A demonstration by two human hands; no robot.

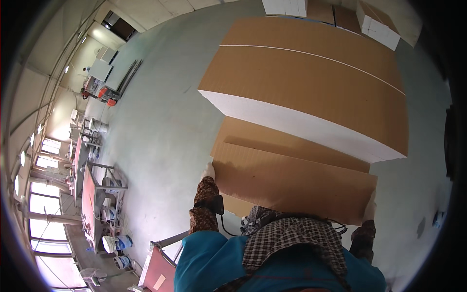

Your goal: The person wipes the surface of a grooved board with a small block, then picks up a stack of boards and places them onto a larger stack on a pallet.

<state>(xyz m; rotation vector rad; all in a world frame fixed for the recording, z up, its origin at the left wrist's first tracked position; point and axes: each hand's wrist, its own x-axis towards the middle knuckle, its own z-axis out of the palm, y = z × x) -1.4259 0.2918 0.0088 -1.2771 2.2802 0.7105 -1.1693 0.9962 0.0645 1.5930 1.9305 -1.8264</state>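
A flat brown cardboard sheet [294, 182] spans the space in front of my body, between my two hands. My left hand [209, 171], in a white glove, is closed at its left edge near the far corner. At the right edge my right hand [370, 207], also in a pale glove, holds the sheet; its fingers are mostly hidden. Another brown cardboard piece [243, 129] lies lower, partly covered by the sheet. Just beyond stands a large block with white sides and a brown cardboard top [311, 73], crossed by a thin white line.
More white-sided blocks [379, 31] stand at the far right. An orange pallet jack [108, 95] is parked at the far left. Along the left side are metal-framed tables [92, 194] with buckets [116, 243] near them. A reddish-topped table [160, 272] stands close at my left.
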